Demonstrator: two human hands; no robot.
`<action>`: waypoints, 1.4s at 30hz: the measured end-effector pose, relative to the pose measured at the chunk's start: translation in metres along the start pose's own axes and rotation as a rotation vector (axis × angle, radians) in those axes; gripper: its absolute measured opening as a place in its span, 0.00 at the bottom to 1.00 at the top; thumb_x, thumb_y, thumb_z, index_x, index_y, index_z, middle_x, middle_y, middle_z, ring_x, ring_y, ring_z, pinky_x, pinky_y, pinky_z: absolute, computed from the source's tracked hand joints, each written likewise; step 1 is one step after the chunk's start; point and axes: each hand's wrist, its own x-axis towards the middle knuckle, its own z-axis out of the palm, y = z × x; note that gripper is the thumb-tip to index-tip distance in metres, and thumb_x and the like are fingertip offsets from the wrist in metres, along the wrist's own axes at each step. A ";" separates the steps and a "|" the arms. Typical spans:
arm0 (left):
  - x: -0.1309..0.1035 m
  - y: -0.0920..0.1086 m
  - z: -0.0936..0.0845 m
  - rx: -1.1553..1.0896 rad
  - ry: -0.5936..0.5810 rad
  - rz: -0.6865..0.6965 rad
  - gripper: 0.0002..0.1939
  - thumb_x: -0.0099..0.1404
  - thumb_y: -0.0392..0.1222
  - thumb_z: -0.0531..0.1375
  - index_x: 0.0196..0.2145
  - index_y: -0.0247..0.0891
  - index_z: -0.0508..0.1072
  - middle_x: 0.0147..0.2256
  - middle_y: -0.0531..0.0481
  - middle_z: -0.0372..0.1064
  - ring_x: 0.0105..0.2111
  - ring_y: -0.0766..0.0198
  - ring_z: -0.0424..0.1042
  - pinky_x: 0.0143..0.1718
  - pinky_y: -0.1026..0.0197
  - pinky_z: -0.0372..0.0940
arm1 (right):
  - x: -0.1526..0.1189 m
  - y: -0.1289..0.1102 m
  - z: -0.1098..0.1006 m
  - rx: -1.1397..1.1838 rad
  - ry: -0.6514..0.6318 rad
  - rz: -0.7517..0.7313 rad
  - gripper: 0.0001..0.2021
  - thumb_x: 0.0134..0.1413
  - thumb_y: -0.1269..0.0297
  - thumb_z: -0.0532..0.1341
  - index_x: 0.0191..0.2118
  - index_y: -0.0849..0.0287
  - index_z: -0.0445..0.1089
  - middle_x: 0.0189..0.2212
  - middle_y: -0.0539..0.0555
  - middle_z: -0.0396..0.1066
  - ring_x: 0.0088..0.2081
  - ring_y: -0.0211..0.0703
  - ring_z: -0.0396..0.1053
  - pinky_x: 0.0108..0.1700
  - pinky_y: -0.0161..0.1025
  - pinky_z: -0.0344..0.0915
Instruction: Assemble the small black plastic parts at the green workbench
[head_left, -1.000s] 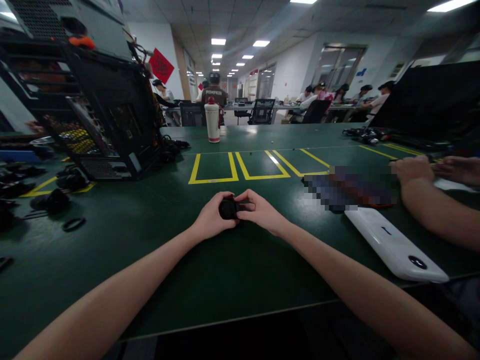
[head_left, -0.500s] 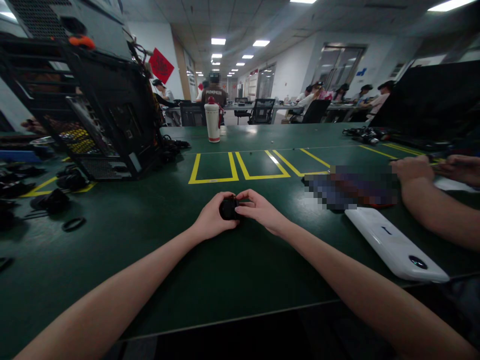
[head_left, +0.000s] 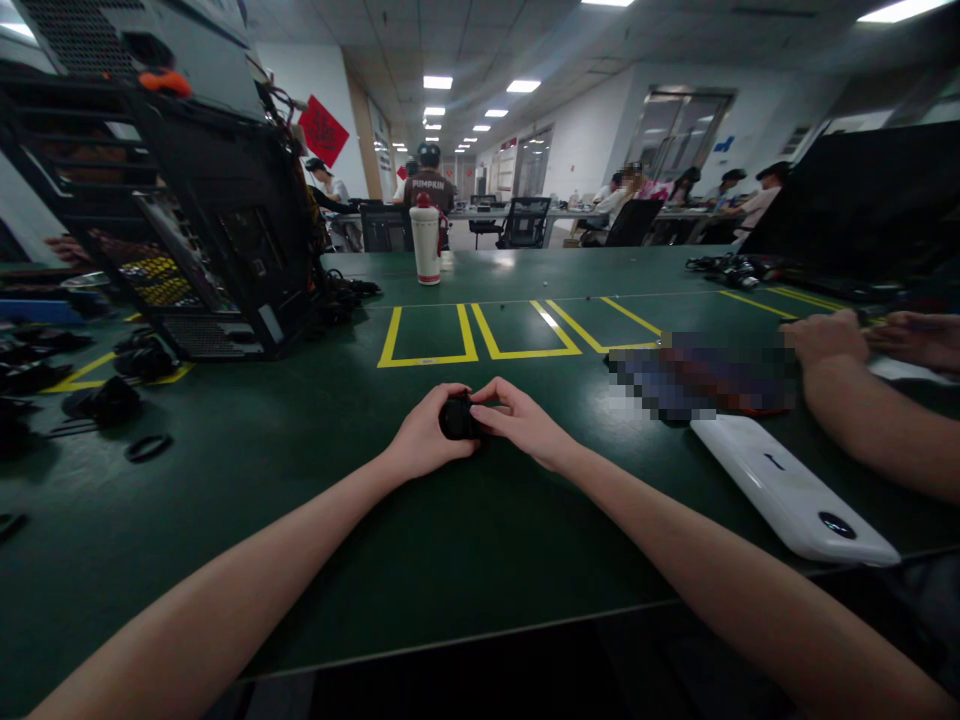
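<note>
A small, dark, rounded object (head_left: 456, 419) is held between both hands over the green table (head_left: 465, 540); its kind is too dark to make out. My left hand (head_left: 426, 437) curls around its left side, thumb below and fingers over the top. On its right side, my right hand (head_left: 521, 422) pinches the edge with thumb and fingertips. Parts of the object are covered by the fingers. Beyond the hands, yellow tape outlines (head_left: 427, 361) mark the tabletop.
At left stands an open computer case (head_left: 225, 240), with black cable bundles (head_left: 101, 402) and a black ring (head_left: 148, 448) nearby. A white bottle (head_left: 426, 245) stands farther back. To the right lie a white device (head_left: 795, 490) and another person's hands (head_left: 829, 345).
My right thumb and fingers have shifted slightly on the dark object's right edge. Both arms stay in nearly the same place.
</note>
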 end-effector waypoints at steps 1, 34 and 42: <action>0.000 0.000 0.000 0.002 0.002 0.000 0.28 0.48 0.38 0.63 0.47 0.40 0.60 0.45 0.47 0.62 0.45 0.56 0.64 0.46 0.50 0.61 | 0.000 0.000 0.000 0.008 -0.006 -0.001 0.07 0.49 0.63 0.58 0.36 0.56 0.62 0.37 0.50 0.65 0.40 0.41 0.66 0.45 0.47 0.64; 0.001 -0.004 0.000 -0.015 0.020 0.010 0.28 0.48 0.39 0.63 0.47 0.40 0.60 0.45 0.47 0.62 0.45 0.56 0.65 0.46 0.51 0.61 | -0.001 0.000 -0.002 -0.056 -0.001 -0.047 0.10 0.49 0.64 0.58 0.39 0.56 0.63 0.40 0.52 0.64 0.42 0.42 0.67 0.46 0.48 0.63; 0.002 -0.006 0.002 0.005 0.020 0.015 0.29 0.47 0.39 0.64 0.47 0.39 0.60 0.45 0.47 0.62 0.45 0.57 0.64 0.46 0.53 0.61 | 0.002 0.000 -0.001 0.100 -0.022 -0.019 0.15 0.44 0.73 0.61 0.40 0.58 0.62 0.42 0.52 0.63 0.46 0.41 0.65 0.51 0.46 0.59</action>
